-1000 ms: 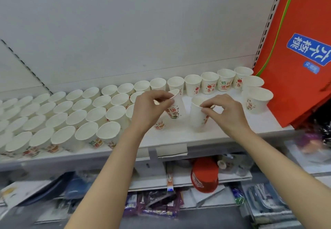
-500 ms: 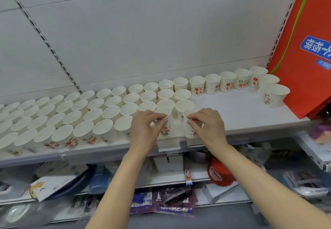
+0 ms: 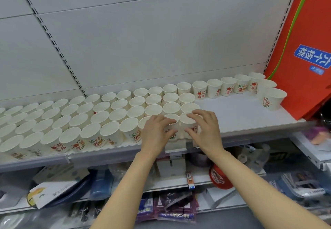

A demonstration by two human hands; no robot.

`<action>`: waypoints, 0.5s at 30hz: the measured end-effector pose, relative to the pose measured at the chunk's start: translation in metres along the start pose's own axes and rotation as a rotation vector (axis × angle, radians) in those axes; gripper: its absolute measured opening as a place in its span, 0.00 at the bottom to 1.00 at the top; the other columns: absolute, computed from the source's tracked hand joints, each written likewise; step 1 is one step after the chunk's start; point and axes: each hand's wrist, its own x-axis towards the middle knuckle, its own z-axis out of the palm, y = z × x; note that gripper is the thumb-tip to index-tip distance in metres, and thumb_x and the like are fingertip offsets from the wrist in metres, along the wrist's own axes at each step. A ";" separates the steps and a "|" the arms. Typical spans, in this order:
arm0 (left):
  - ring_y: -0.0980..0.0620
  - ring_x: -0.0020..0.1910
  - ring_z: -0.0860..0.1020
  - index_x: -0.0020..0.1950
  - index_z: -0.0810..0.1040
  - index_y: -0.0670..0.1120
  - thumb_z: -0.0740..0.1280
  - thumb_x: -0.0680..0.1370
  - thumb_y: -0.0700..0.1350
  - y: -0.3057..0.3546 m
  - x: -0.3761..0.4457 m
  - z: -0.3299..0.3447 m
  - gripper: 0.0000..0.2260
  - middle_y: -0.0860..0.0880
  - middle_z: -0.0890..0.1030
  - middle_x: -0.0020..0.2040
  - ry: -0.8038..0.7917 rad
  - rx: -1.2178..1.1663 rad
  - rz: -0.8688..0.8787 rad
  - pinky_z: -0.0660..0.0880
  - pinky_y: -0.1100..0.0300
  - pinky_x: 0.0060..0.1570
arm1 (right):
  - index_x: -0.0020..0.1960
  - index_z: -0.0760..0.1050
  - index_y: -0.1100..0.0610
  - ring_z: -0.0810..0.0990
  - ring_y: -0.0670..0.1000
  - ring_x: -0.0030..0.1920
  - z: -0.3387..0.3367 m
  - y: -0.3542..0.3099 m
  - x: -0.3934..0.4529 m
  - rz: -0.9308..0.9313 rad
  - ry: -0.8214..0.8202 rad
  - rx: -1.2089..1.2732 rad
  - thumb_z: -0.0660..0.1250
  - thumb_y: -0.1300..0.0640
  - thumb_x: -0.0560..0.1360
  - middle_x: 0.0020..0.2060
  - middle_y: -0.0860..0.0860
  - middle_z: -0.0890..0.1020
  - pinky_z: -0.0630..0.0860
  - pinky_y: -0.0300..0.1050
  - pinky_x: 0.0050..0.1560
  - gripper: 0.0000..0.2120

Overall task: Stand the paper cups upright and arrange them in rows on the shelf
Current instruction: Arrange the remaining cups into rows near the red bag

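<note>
A white shop shelf [image 3: 238, 116] is seen against a pale slotted back panel, with an orange bag [image 3: 304, 58] leaning at its right end. The shelf is covered on its left and middle by paper cups [image 3: 100, 117] stood upright in four rows, and a single back row is carried on to the right. At the front right corner of the block, one front-row cup [image 3: 172, 119] is pinched between thumb and curled fingers by the left hand [image 3: 155, 132]. The neighbouring end cup [image 3: 187, 121] is gripped likewise by the right hand [image 3: 206, 130]. Half a second ago, both cups were held slightly nearer the shelf edge; they are now set in line with the front row.
</note>
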 end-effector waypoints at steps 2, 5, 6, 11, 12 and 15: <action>0.51 0.54 0.73 0.55 0.82 0.54 0.74 0.71 0.51 -0.005 -0.002 0.000 0.13 0.56 0.82 0.50 -0.027 0.001 0.017 0.70 0.57 0.51 | 0.61 0.77 0.53 0.70 0.55 0.59 -0.007 0.006 -0.002 0.115 -0.078 0.030 0.78 0.56 0.65 0.61 0.52 0.75 0.71 0.52 0.60 0.26; 0.52 0.56 0.73 0.57 0.82 0.54 0.73 0.73 0.48 -0.004 0.001 0.001 0.13 0.56 0.81 0.53 -0.052 0.031 0.008 0.66 0.61 0.50 | 0.63 0.75 0.51 0.67 0.54 0.63 -0.007 0.008 -0.003 0.260 -0.179 0.086 0.78 0.56 0.64 0.65 0.51 0.71 0.66 0.51 0.66 0.28; 0.52 0.55 0.73 0.57 0.82 0.54 0.72 0.73 0.48 -0.002 0.004 0.001 0.12 0.56 0.81 0.53 -0.056 0.037 0.006 0.66 0.61 0.50 | 0.62 0.75 0.51 0.67 0.54 0.64 -0.005 0.007 -0.003 0.288 -0.194 0.099 0.78 0.56 0.64 0.66 0.51 0.70 0.64 0.50 0.66 0.28; 0.50 0.50 0.75 0.52 0.83 0.54 0.72 0.74 0.49 0.001 0.007 0.014 0.07 0.56 0.83 0.50 -0.034 0.023 0.040 0.70 0.57 0.47 | 0.47 0.77 0.54 0.70 0.55 0.63 0.000 0.004 0.002 0.326 -0.189 0.128 0.77 0.56 0.65 0.62 0.52 0.73 0.64 0.47 0.63 0.13; 0.50 0.49 0.75 0.51 0.84 0.54 0.72 0.74 0.49 -0.001 0.007 0.016 0.07 0.56 0.83 0.49 -0.024 0.005 0.042 0.71 0.57 0.47 | 0.44 0.78 0.54 0.72 0.55 0.62 -0.002 0.005 0.004 0.330 -0.180 0.117 0.78 0.56 0.65 0.61 0.52 0.74 0.66 0.48 0.61 0.12; 0.50 0.50 0.75 0.51 0.84 0.52 0.74 0.72 0.49 -0.003 0.005 0.021 0.08 0.55 0.83 0.50 0.032 -0.025 0.028 0.73 0.57 0.49 | 0.39 0.77 0.54 0.74 0.55 0.55 -0.010 0.007 0.009 0.314 -0.128 0.011 0.79 0.51 0.63 0.56 0.52 0.76 0.71 0.49 0.55 0.13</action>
